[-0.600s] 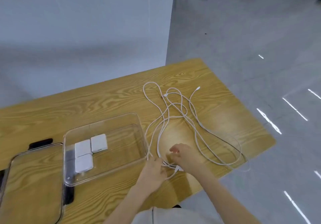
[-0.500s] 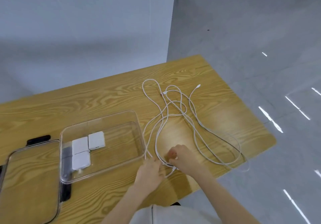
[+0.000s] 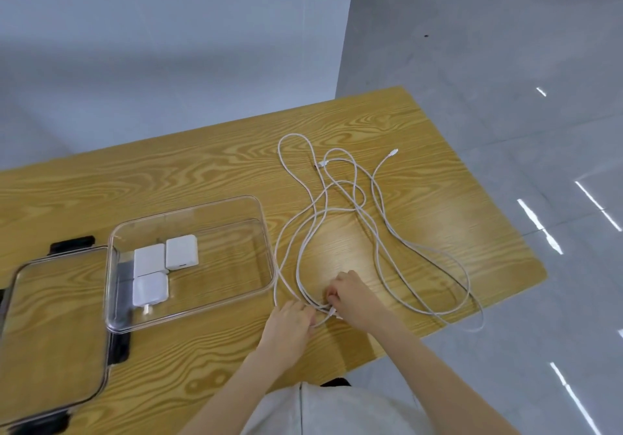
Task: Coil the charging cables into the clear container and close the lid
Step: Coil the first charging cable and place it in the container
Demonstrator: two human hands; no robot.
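Head view, change: compared with half a second ago, the hands sit in almost the same place on the cables; mostly the camera has shifted, and the loops lie as before.
Meaning for the task: coiling seems only at its start; no cable is inside the box yet.
Left hand (image 3: 289,325): closed over the thin white charging cables (image 3: 340,212) at their near bend.
Right hand (image 3: 349,294): fingers pinched together on the same bundle, just beside the left hand.
Cables: the loops spread away from the grip, far and to the right; one loop hangs over the right table edge.
Clear rectangular plastic container (image 3: 266,229): just left of the grip, open, with three white square chargers (image 3: 165,262) inside.
Clear lid with black clips (image 3: 57,316): further left, lying flat, partly under the container.
Light wooden table (image 3: 168,178): near edge close behind the wrists; bare room beyond the container.
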